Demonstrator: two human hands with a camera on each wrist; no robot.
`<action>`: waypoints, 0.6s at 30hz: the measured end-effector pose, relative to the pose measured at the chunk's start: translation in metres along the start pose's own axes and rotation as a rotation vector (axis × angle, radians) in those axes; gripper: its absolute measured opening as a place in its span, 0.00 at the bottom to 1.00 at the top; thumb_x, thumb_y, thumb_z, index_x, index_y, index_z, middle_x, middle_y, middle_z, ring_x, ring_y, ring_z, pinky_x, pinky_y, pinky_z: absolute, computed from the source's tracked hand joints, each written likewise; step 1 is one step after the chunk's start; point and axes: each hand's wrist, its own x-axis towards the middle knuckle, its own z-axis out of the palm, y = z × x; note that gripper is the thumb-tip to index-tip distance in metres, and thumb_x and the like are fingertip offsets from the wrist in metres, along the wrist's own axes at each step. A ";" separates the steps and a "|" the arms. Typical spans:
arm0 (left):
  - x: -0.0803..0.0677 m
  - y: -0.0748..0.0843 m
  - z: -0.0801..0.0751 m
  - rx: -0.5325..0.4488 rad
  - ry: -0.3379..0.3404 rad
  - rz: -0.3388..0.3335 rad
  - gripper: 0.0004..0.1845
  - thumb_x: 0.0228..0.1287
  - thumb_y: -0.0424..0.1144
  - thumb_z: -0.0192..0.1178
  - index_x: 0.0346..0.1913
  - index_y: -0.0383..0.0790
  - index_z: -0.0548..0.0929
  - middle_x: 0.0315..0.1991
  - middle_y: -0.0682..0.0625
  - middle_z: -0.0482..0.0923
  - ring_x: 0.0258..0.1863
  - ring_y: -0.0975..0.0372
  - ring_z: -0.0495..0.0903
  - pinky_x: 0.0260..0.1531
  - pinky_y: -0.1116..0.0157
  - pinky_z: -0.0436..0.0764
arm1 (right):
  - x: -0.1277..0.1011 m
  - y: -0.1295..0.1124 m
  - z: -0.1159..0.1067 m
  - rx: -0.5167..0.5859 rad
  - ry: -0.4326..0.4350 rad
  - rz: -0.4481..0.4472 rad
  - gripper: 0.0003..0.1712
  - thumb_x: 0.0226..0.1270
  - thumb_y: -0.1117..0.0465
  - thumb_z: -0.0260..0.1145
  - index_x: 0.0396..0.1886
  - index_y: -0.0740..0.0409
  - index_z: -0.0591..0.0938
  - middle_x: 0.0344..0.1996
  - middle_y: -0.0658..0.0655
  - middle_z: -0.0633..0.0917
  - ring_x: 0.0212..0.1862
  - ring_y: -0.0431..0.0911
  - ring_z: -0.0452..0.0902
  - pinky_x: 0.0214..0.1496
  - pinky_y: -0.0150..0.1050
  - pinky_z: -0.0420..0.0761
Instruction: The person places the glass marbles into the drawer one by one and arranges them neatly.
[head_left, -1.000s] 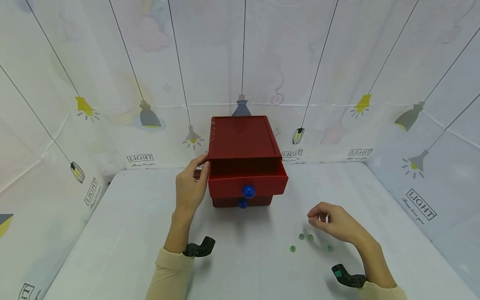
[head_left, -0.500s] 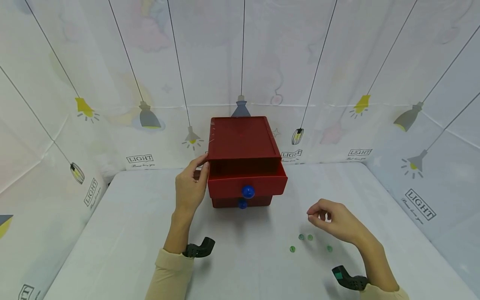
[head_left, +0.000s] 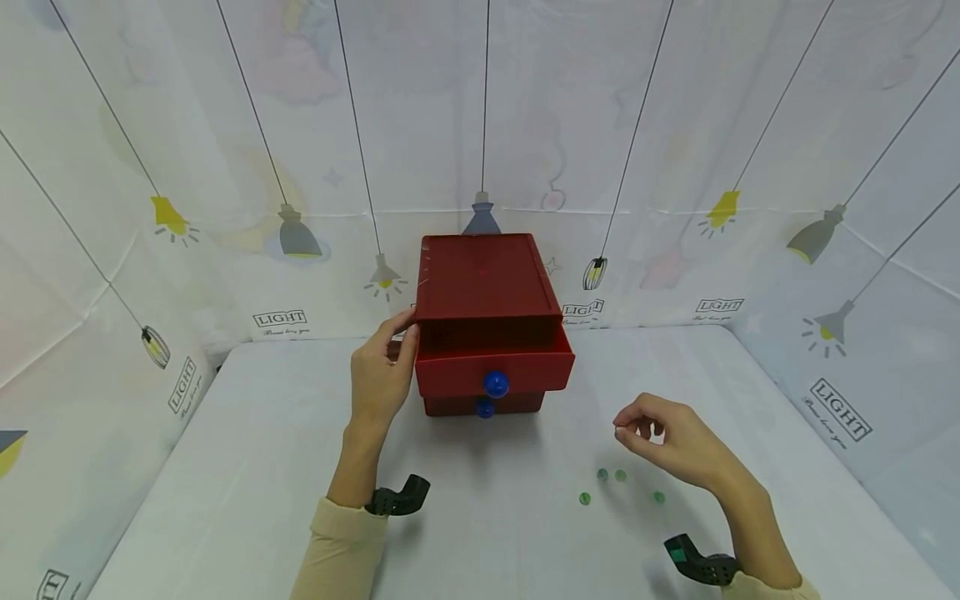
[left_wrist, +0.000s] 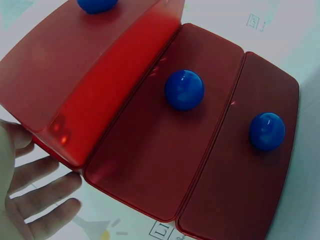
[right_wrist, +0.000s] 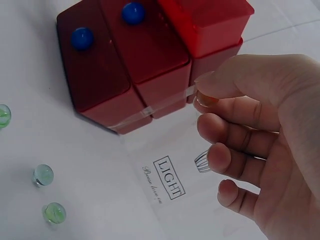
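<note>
Holds an amber marble (right_wrist: 207, 99) in a pinch between the thumb and index finger of the right hand (head_left: 663, 437), with the other fingers bent and apart, above the white table (head_left: 247, 433) in front of and to the right of the red drawer unit (head_left: 483, 279). Rests the left hand (head_left: 381, 371) along the left side of the drawer unit, with loosely bent, spread fingers close to its front corner; cannot tell how firmly any fingertip presses there. At the front of the drawer unit, a top drawer (head_left: 457, 377) partly pulled out; below it, a middle drawer (left_wrist: 145, 135) and a bottom drawer (left_wrist: 240, 160), both pushed in, with round blue knobs (left_wrist: 185, 90) on all three fronts. Along the unit's right side, a strip of clear tape (right_wrist: 148, 109). On the table, forward and right of the unit, a bluish-green marble (head_left: 602, 474) just beside one of three green marbles (head_left: 585, 498). Behind the unit, a pale cloth (head_left: 420, 125) printed with hanging lamps. In front of the unit, on both forearms, beige sleeves (head_left: 341, 542) and black wrist mounts (head_left: 399, 497).
</note>
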 end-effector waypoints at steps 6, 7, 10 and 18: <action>-0.001 0.000 0.000 -0.003 -0.003 -0.008 0.19 0.75 0.45 0.56 0.64 0.46 0.80 0.57 0.48 0.85 0.37 0.55 0.89 0.42 0.58 0.89 | 0.001 -0.003 -0.002 -0.011 0.013 -0.017 0.13 0.61 0.65 0.72 0.36 0.39 0.83 0.29 0.34 0.80 0.31 0.31 0.71 0.35 0.29 0.73; -0.001 0.000 0.000 -0.003 -0.003 -0.009 0.19 0.75 0.45 0.56 0.64 0.46 0.80 0.57 0.48 0.85 0.37 0.55 0.89 0.42 0.58 0.89 | 0.001 -0.003 -0.002 -0.013 0.014 -0.018 0.14 0.61 0.65 0.73 0.36 0.38 0.83 0.29 0.34 0.80 0.31 0.31 0.71 0.35 0.29 0.73; -0.001 0.000 0.000 -0.006 -0.002 -0.009 0.19 0.75 0.45 0.56 0.64 0.46 0.80 0.57 0.48 0.85 0.37 0.55 0.89 0.42 0.58 0.89 | 0.001 -0.004 -0.002 -0.012 0.018 -0.022 0.13 0.61 0.65 0.73 0.36 0.40 0.83 0.29 0.34 0.80 0.31 0.31 0.71 0.34 0.29 0.72; -0.001 -0.002 0.000 -0.004 0.001 0.003 0.19 0.75 0.45 0.56 0.64 0.46 0.80 0.57 0.48 0.85 0.37 0.55 0.89 0.42 0.58 0.89 | 0.001 -0.005 -0.003 -0.005 0.023 -0.029 0.10 0.61 0.64 0.73 0.36 0.43 0.84 0.29 0.34 0.80 0.31 0.31 0.72 0.35 0.29 0.72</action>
